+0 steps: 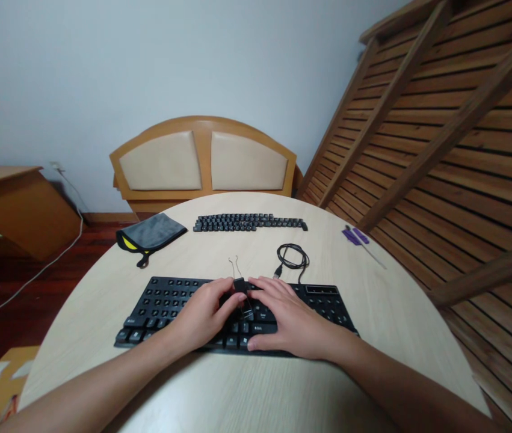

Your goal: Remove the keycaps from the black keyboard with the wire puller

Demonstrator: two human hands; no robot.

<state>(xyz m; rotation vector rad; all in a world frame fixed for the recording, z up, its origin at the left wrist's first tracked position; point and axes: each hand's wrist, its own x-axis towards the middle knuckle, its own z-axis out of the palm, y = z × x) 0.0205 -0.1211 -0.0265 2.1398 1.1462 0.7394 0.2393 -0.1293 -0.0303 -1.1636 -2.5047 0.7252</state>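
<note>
A black keyboard (225, 343) lies on the round table, with bare key sockets across much of its left and upper area and keycaps still on its lower rows. Over its middle, my left hand (201, 313) pinches a black keycap puller (239, 285) between thumb and fingers. Thin wire prongs stick up from the puller, and others point down at the keys. My right hand (294, 322) rests spread on the keyboard's right-middle part, its fingertips close to the puller and its thumb by the front edge.
Removed keycaps (226, 222) sit in rows at the table's far side. A grey cloth with black and yellow edging (154, 232) lies at the left. Behind the keyboard is its coiled USB cable (292, 257). Purple-handled tools (354, 235) lie at the right, near a slatted wooden panel (440, 120).
</note>
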